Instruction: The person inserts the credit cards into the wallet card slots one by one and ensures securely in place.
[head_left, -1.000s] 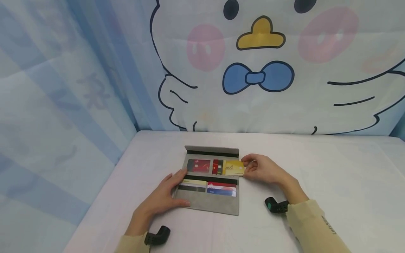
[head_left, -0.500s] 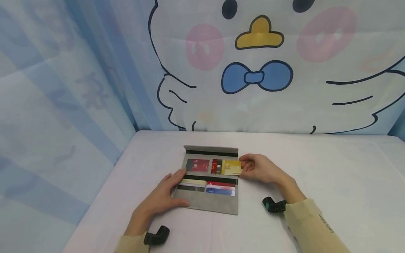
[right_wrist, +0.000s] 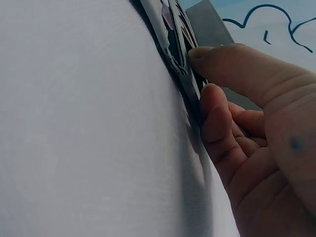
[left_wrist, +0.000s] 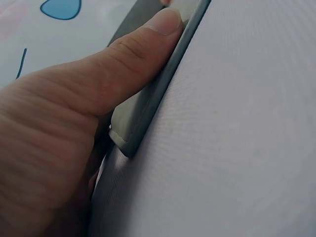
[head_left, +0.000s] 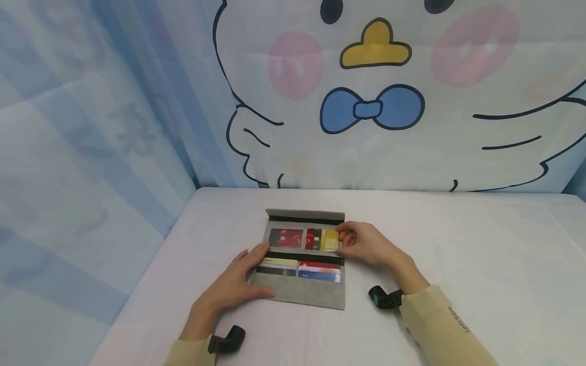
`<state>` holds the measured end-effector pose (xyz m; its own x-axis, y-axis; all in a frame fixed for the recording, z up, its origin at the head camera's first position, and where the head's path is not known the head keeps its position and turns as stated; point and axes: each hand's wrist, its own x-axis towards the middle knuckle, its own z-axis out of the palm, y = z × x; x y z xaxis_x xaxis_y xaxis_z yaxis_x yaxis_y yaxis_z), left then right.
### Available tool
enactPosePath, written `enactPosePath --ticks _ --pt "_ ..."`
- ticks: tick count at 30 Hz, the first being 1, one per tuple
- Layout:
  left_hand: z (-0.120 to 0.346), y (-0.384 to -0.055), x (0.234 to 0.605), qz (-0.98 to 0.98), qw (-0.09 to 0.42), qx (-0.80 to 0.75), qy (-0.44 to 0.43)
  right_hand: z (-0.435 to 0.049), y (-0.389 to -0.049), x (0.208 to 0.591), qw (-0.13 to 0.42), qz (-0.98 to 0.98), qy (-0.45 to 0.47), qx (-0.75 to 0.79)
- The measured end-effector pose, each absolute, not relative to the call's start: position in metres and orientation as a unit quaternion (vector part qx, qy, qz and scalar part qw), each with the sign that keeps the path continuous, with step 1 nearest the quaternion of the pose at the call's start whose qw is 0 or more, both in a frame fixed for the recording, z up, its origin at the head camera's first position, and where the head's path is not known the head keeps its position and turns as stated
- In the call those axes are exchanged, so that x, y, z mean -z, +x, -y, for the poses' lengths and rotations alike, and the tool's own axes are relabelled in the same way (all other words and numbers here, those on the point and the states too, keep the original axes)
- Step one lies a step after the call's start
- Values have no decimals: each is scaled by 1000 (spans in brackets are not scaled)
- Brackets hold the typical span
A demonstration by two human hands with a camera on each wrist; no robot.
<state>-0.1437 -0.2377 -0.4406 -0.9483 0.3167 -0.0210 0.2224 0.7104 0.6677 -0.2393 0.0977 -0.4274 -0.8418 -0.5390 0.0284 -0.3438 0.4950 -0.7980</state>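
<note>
A grey card wallet (head_left: pixel 302 297) lies unfolded on the white table, with cards in its slots. My left hand (head_left: pixel 240 279) holds its left side, and in the left wrist view the thumb (left_wrist: pixel 143 42) lies over the wallet's edge. My right hand (head_left: pixel 368 244) is at the upper right slot, pinching the yellow card (head_left: pixel 329 240) by its outer end. That card sits partly in the slot over a red and black card (head_left: pixel 313 239). In the right wrist view, thumb and fingers meet at the layered wallet edge (right_wrist: pixel 173 44).
A dark red card (head_left: pixel 290 238) fills the upper left slot. Below are a yellow and dark card (head_left: pixel 276 267) and a red, white and blue card (head_left: pixel 319 272). A curtain with a cartoon print (head_left: pixel 366 157) hangs behind the table (head_left: pixel 480 254).
My right hand has moved left with the yellow card, which now slides further into the upper right slot. The left hand stays on the wallet.
</note>
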Motion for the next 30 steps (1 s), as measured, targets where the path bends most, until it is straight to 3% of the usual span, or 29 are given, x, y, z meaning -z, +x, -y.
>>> enactPosePath --ticks 30 --pt "238 -144 442 -924 63 -350 144 -81 -242 430 96 -871 -273 397"
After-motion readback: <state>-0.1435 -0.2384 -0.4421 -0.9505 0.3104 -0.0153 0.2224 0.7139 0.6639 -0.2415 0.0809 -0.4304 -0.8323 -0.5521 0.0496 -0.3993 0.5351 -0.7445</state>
